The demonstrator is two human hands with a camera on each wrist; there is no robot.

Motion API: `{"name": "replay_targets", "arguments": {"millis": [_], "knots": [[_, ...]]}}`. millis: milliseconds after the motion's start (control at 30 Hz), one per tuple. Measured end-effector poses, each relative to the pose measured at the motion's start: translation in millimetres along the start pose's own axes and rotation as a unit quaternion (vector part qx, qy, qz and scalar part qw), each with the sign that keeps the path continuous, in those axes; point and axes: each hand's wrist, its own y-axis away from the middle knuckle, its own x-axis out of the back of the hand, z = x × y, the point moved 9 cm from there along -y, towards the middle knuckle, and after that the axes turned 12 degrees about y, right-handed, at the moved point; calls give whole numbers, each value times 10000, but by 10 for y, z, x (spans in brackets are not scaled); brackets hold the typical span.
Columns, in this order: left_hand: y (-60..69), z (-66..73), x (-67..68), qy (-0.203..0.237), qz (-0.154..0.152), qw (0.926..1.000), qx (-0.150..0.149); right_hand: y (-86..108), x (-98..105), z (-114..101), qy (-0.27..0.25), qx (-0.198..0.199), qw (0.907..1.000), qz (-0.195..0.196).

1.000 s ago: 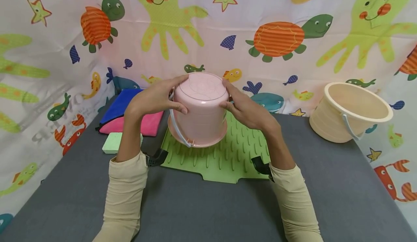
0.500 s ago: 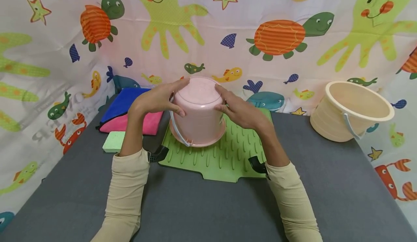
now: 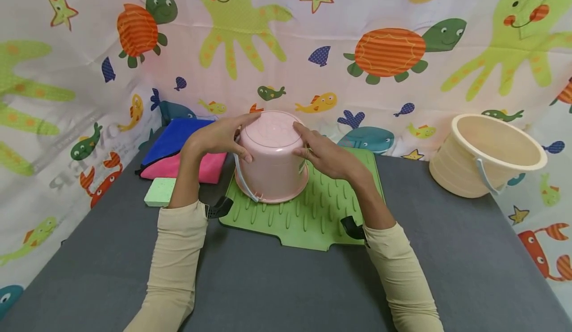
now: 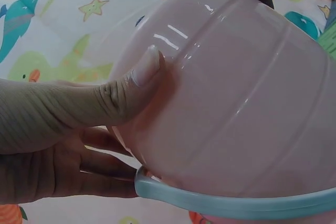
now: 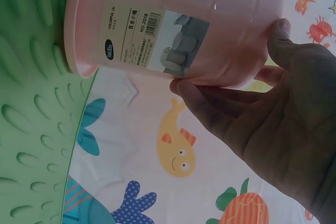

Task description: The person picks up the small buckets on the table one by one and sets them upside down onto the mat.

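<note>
Head view shows me a light green sponge [image 3: 158,192] and a blue cloth [image 3: 178,132] with a pink cloth [image 3: 212,168] at the left. The left arm [image 3: 184,173] blocks part of the sponge and the pink cloth. At the right, a cream bucket [image 3: 453,169] has its mouth up, and I see its inner wall. In the middle, a pink bucket [image 3: 273,166] is upside down, with a green mat [image 3: 332,210] under it, so its inside is hidden. The left hand [image 3: 218,136] and right hand [image 3: 329,155] grip its sides near the top.
</note>
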Motion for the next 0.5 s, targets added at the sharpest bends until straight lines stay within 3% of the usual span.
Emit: {"name": "replay_targets", "arguments": {"millis": [200,500], "knots": [[-1,-34,8,221,3,9997,79,-11,1,10,-3,8,10000,10],[-22,-5,-48,169,-183,9997,-8,8,-1,16,4,8,10000,-1]]}}
